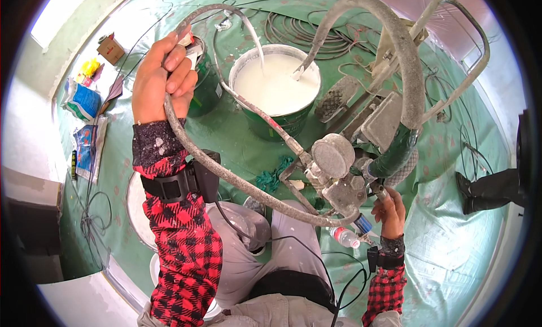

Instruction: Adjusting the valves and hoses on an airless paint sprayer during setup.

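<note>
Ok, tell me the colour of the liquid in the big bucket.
White, like paint; the head view shows the bucket filled with it.

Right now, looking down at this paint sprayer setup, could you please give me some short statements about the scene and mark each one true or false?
1. The left hand grips a paint-crusted hose. True.
2. The big bucket is empty. False: it is nearly full of white paint.
3. The right hand is at the underside of the sprayer pump. True.
4. The floor is bare concrete. False: a green sheet covers it.
5. A round gauge sits on the pump. True.
6. Both sleeves are plain blue. False: they are red and black checked.
</note>
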The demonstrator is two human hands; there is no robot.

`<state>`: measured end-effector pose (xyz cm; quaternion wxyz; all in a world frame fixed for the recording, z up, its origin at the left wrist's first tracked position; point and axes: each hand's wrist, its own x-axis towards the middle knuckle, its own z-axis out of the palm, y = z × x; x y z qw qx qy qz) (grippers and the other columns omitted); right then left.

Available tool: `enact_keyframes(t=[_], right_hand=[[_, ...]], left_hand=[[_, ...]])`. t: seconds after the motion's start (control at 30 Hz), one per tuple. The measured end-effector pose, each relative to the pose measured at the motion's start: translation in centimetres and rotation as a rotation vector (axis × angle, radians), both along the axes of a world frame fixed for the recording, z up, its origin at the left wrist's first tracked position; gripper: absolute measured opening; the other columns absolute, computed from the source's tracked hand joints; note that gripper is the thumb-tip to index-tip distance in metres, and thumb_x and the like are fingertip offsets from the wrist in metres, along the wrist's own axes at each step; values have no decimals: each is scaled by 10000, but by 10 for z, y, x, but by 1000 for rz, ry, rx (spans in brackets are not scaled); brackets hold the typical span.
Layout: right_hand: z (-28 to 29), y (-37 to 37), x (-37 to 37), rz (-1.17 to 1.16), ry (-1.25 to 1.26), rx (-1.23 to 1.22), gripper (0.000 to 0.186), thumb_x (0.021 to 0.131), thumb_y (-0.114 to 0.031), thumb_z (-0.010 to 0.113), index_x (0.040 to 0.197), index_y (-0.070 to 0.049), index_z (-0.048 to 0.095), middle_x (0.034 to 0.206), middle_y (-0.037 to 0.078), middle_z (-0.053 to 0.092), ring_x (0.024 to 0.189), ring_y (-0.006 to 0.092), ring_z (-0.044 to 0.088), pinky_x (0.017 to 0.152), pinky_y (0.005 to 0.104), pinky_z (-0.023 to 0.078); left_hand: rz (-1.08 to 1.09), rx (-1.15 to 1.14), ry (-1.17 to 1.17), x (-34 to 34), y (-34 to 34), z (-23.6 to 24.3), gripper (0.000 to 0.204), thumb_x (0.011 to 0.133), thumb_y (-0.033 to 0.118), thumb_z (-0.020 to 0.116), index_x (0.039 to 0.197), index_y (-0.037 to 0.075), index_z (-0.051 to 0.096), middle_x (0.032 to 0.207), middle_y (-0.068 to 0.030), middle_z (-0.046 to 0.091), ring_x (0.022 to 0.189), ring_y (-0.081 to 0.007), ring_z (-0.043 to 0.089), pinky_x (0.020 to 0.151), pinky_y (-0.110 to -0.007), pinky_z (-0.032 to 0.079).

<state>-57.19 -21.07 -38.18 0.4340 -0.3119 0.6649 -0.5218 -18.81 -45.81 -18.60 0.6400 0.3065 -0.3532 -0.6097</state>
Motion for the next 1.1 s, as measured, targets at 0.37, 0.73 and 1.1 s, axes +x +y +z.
enact_keyframes(t=[0.37, 0.73, 1.1], right_hand=[[-6, 0, -1, 11, 25, -80, 373, 917, -273, 584, 1104, 50, 568, 871, 80, 632, 665, 104, 575, 512, 207, 408], [-2, 0, -3, -17, -22, -24, 373, 912, -289, 595, 1062, 51, 581, 784, 72, 620, 612, 101, 559, 486, 205, 399], [-5, -1, 1, -43, -51, -47, 360, 919, -270, 584, 1037, 69, 605, 764, 91, 631, 584, 106, 570, 472, 208, 404]], left_hand=[[3, 1, -9, 2, -2, -2, 341, 975, 126, 427, 1242, -86, 442, 611, 40, 353, 376, -38, 255, 357, -201, 239], [-24, -2, 9, 6, -5, -6, 283, 952, 127, 466, 1162, -63, 478, 611, 36, 366, 389, -45, 262, 368, -212, 225], [-56, -41, 1, 3, -5, -2, 227, 936, 127, 492, 1080, -45, 525, 627, 31, 372, 414, -51, 264, 387, -224, 212]])
